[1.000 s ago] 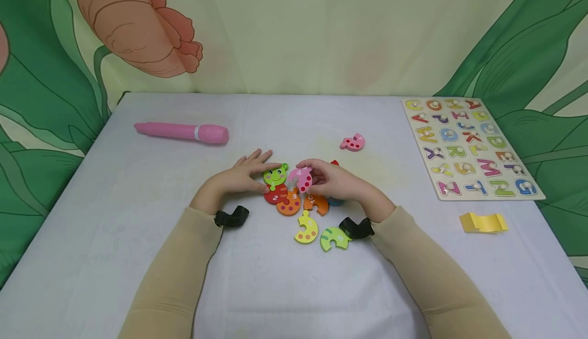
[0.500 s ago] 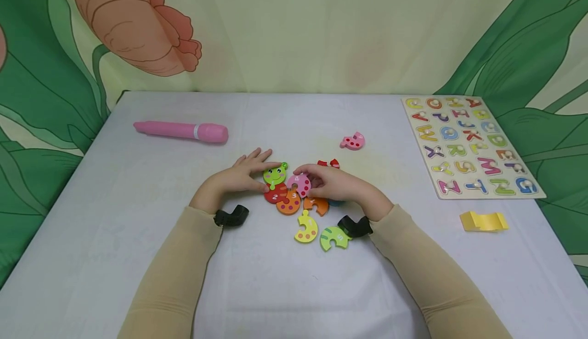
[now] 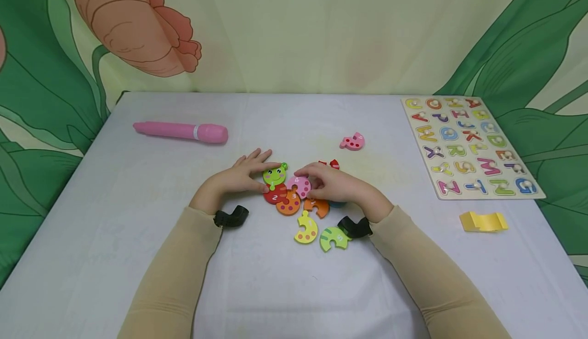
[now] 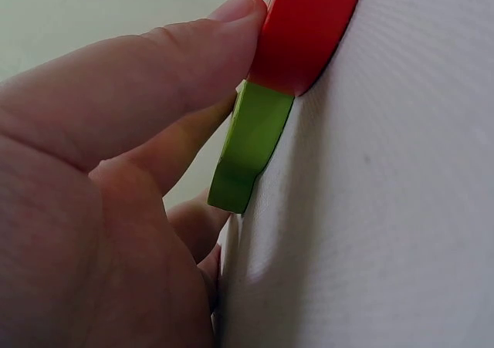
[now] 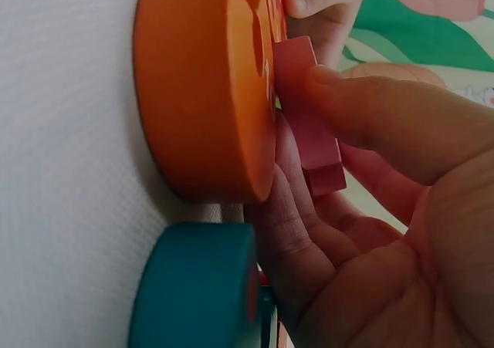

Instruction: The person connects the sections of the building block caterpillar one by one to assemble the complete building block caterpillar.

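Caterpillar puzzle pieces lie at the middle of the white table. My left hand (image 3: pixel 241 173) has its fingers spread, the index finger along the green smiling head piece (image 3: pixel 274 175) and the thumb on the red piece marked 2 (image 3: pixel 274 195). My right hand (image 3: pixel 333 182) pinches a pink dotted piece marked 4 (image 3: pixel 299 184) between thumb and fingers. That pink piece (image 5: pixel 305 109) stands higher than the neighbouring orange piece (image 5: pixel 197 93) in the right wrist view. It overlaps the orange piece marked 3 (image 3: pixel 288 205), which adjoins the red one.
Near my right hand lie another orange piece (image 3: pixel 317 207), a yellow one (image 3: pixel 306 227), a green striped one (image 3: pixel 334 238) and a partly hidden blue one. Farther off are a pink piece (image 3: pixel 352 141), a pink marker (image 3: pixel 181 131), a letter board (image 3: pixel 482 147) and a yellow block (image 3: pixel 484 222).
My right hand has shifted slightly left and down with the pink piece, bringing it against the orange piece marked 3. My left hand has stayed in place.
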Demonstrator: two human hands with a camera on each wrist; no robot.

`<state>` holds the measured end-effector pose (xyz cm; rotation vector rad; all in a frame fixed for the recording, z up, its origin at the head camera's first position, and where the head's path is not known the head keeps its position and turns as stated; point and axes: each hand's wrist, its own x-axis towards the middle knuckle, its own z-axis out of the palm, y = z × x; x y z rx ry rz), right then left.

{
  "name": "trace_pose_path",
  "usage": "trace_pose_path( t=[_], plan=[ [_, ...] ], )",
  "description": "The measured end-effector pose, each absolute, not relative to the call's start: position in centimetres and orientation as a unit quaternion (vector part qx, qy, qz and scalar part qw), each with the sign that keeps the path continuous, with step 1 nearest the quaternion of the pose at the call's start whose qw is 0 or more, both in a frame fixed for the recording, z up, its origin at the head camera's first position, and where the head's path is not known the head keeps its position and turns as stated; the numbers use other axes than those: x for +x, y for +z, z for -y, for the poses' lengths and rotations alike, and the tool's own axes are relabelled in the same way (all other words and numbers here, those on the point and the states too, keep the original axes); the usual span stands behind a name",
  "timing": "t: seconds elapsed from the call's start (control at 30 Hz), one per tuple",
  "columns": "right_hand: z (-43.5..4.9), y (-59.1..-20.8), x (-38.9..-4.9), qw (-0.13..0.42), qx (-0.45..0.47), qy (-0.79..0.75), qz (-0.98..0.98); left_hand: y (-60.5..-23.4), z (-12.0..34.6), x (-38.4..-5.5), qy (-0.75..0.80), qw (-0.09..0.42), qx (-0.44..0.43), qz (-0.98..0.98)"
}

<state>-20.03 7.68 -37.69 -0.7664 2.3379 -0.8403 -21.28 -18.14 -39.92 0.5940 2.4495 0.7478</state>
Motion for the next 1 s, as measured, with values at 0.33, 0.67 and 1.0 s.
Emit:
trace_pose_path(
  t=[0.33, 0.67, 1.0],
  plan=[
    [-7.90, -37.69, -19.94, 0.268, -0.278, -0.324, -0.864, -39.98, 18.01, -21.33, 0.275, 0.251, 0.219, -0.902],
    [-7.63, -37.94, -20.05, 0.269, -0.285, -0.291, -0.873, -39.79, 17.97, -21.21, 0.274, 0.250, 0.216, -0.903],
    [-7.68, -37.60, -19.93, 0.256, -0.274, -0.283, -0.883, -39.76, 17.89, -21.19, 0.275, 0.250, 0.209, -0.905]
  ],
)
